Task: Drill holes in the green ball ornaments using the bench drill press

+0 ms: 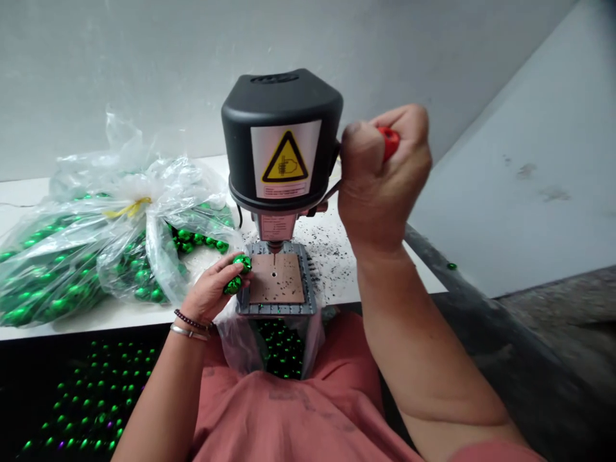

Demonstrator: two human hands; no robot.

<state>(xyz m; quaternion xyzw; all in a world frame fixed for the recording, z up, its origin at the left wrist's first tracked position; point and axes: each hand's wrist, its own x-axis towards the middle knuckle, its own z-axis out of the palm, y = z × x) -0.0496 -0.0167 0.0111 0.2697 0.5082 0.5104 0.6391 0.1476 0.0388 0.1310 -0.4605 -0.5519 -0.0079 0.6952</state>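
Observation:
A black drill press (283,141) with a yellow warning label stands in the middle of the white table. My right hand (385,173) is wrapped round its red-tipped lever handle (389,142), right of the motor housing. Below the thin drill bit (274,258) lies a brown board (276,289) with a small hole, strewn with dark chips. At the board's left edge my left hand (216,285) holds shiny green balls (233,285), one above the other, between its fingers. The bit is above the board, apart from the balls.
Clear plastic bags (139,224) of green balls, one tied with yellow, fill the table's left side. Dark chips (332,256) litter the white table (423,282). An open bag of balls (283,346) hangs below the press. More balls (96,398) lie low on the left.

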